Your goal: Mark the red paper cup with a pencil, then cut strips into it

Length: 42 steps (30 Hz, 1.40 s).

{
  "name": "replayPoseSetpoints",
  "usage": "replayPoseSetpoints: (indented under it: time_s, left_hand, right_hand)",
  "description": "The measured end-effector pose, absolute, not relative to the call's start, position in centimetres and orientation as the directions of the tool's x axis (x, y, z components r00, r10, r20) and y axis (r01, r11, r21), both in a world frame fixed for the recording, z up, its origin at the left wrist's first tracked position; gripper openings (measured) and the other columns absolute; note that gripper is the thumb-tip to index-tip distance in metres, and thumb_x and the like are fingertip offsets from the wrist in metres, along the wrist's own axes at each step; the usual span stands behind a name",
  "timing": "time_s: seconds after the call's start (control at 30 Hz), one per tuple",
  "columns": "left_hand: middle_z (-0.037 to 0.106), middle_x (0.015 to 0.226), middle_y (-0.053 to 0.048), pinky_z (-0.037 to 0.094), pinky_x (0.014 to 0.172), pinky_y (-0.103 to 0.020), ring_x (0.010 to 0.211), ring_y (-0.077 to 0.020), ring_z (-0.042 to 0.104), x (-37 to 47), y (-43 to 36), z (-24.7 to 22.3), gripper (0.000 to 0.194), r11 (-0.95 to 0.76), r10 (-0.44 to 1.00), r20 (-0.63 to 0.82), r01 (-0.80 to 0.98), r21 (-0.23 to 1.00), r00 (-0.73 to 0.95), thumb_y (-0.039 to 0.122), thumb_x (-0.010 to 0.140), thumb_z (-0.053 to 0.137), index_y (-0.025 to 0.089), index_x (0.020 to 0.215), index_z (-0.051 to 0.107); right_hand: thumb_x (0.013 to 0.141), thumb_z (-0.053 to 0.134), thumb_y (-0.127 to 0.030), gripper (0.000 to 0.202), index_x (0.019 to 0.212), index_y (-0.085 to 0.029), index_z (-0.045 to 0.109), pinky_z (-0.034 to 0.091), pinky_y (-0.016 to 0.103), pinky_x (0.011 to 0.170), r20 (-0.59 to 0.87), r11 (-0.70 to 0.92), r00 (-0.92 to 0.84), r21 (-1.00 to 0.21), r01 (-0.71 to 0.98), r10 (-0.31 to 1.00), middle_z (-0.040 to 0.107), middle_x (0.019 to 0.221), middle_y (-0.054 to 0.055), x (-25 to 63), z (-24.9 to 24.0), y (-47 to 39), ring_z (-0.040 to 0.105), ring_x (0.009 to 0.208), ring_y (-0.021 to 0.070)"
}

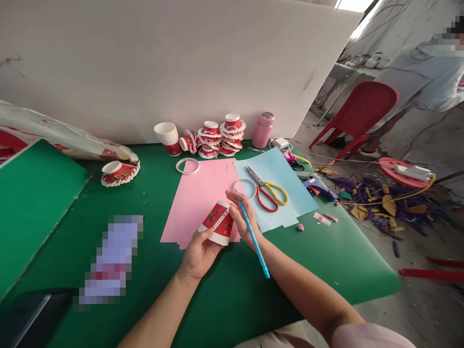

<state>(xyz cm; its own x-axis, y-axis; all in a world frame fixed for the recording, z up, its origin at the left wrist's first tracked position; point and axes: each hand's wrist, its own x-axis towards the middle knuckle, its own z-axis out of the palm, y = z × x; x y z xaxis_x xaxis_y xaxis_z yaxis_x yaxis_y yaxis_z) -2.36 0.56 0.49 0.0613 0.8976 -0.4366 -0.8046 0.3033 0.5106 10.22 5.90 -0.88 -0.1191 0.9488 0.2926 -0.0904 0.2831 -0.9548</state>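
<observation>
My left hand (pixel 199 254) is wrapped round the lower side of a red and white paper cup (pixel 219 223), which is tilted. A blue pencil (pixel 258 244) rests in my right hand (pixel 246 226), its eraser end slanting back toward me. That hand's fingers are bent close against the cup's right side; whether the pencil tip touches it is hidden. Under and beyond the hands are pink paper sheets (pixel 194 198) and light blue sheets (pixel 297 191). Red and yellow-handled scissors (pixel 261 182) lie with blades apart on the blue paper, beside a tape roll (pixel 235 185).
Behind stand stacked white cups (pixel 166 133), several fringed red cups (pixel 232 135) and a pink flask (pixel 264 130). One fringed cup (pixel 121 174) sits left. A glue gun (pixel 321 187) lies right. A person (pixel 416 72) is near a red chair (pixel 362 108).
</observation>
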Motion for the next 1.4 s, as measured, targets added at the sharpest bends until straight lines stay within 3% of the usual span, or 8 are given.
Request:
replayPoseSetpoints:
  time_s: [0.13, 0.37, 0.6, 0.77, 0.9, 1.0, 1.2, 1.4]
  left_hand:
    - [0.07, 0.104, -0.007, 0.052, 0.086, -0.035, 0.101, -0.0243, 0.062, -2.3, 0.5, 0.5, 0.036, 0.29, 0.914, -0.401, -0.791, 0.539, 0.062, 0.02, 0.063, 0.074, 0.018, 0.098, 0.071]
    - [0.064, 0.071, -0.005, 0.044, 0.052, -0.023, 0.064, -0.0151, 0.058, -1.7, 0.1, 0.6, 0.02, 0.246, 0.948, -0.317, -0.652, 0.717, 0.009, 0.028, 0.062, 0.079, 0.015, 0.074, 0.069]
    - [0.055, 0.055, 0.0, 0.042, 0.048, -0.023, 0.05, -0.0099, 0.047, -1.6, 0.4, 0.1, 0.021, 0.132, 0.927, -0.316, -0.617, 0.776, -0.2, 0.028, 0.058, 0.08, 0.016, 0.063, 0.064]
    - [0.065, 0.074, -0.003, 0.043, 0.051, -0.022, 0.057, -0.0099, 0.051, -1.5, 0.4, 0.2, 0.025, 0.094, 0.919, -0.308, -0.623, 0.776, -0.245, 0.03, 0.062, 0.079, 0.017, 0.08, 0.069]
    - [0.061, 0.066, -0.001, 0.043, 0.052, -0.021, 0.055, -0.0092, 0.05, -1.3, 0.4, 0.3, 0.022, 0.105, 0.927, -0.306, -0.634, 0.766, -0.216, 0.032, 0.066, 0.076, 0.016, 0.079, 0.068]
    - [0.059, 0.062, 0.0, 0.043, 0.052, -0.021, 0.054, -0.0088, 0.05, -1.2, 0.4, 0.1, 0.021, 0.116, 0.93, -0.309, -0.638, 0.761, -0.2, 0.033, 0.066, 0.076, 0.016, 0.075, 0.067]
    - [0.057, 0.059, 0.001, 0.044, 0.053, -0.022, 0.053, -0.0095, 0.051, -0.9, 0.3, -0.9, 0.02, 0.138, 0.934, -0.305, -0.602, 0.787, -0.185, 0.032, 0.067, 0.075, 0.017, 0.075, 0.066]
    - [0.061, 0.066, 0.0, 0.045, 0.057, -0.023, 0.059, -0.0105, 0.053, -0.9, 0.2, -1.2, 0.021, 0.17, 0.929, -0.328, -0.587, 0.792, -0.173, 0.031, 0.068, 0.075, 0.017, 0.081, 0.068]
  right_hand:
    - [0.089, 0.053, -0.048, 0.036, 0.116, -0.024, 0.053, 0.049, 0.042, 0.097, 0.246, 0.229, -0.161, -0.967, -0.114, 0.956, 0.062, 0.126, 0.011, 9.9, -0.8, 5.7, 0.06, 0.116, 0.0256]
    - [0.09, 0.051, -0.046, 0.033, 0.112, -0.022, 0.055, 0.048, 0.042, 0.098, 0.209, 0.209, -0.14, -0.978, -0.012, 0.968, 0.066, 0.121, 0.011, 9.9, -0.3, 5.7, 0.061, 0.113, 0.0242]
    - [0.093, 0.047, -0.048, 0.038, 0.121, -0.022, 0.05, 0.045, 0.041, 0.098, 0.292, 0.289, -0.08, -0.956, -0.047, 0.953, 0.062, 0.127, 0.012, 9.7, -1.0, 6.6, 0.056, 0.12, 0.0234]
    - [0.091, 0.043, -0.056, 0.043, 0.11, -0.021, 0.059, 0.05, 0.031, 0.073, 0.204, 0.189, -0.078, -0.968, -0.166, 0.976, 0.071, 0.092, 0.007, 10.1, 0.2, 6.6, 0.065, 0.083, 0.0175]
    - [0.086, 0.046, -0.064, 0.05, 0.085, -0.019, 0.067, 0.047, 0.027, 0.059, 0.173, 0.147, -0.19, -0.979, -0.145, 0.966, 0.06, 0.065, 0.001, 10.0, 1.6, 6.0, 0.055, 0.061, 0.0135]
    - [0.082, 0.051, -0.066, 0.05, 0.074, -0.019, 0.066, 0.047, 0.026, 0.053, 0.152, 0.115, -0.257, -0.982, -0.152, 0.954, 0.054, 0.058, 0.0, 9.4, 1.9, 5.6, 0.052, 0.054, 0.0126]
    - [0.072, 0.065, -0.064, 0.043, 0.077, -0.022, 0.056, 0.042, 0.026, 0.033, -0.025, -0.111, -0.341, -0.966, -0.234, 0.94, 0.052, 0.046, -0.006, 8.5, 1.0, 5.1, 0.049, 0.033, 0.0124]
    - [0.076, 0.062, -0.061, 0.042, 0.077, -0.024, 0.045, 0.041, 0.023, 0.028, -0.021, -0.092, -0.299, -0.969, -0.228, 0.954, 0.051, 0.044, -0.008, 8.5, 0.3, 5.0, 0.051, 0.03, 0.0126]
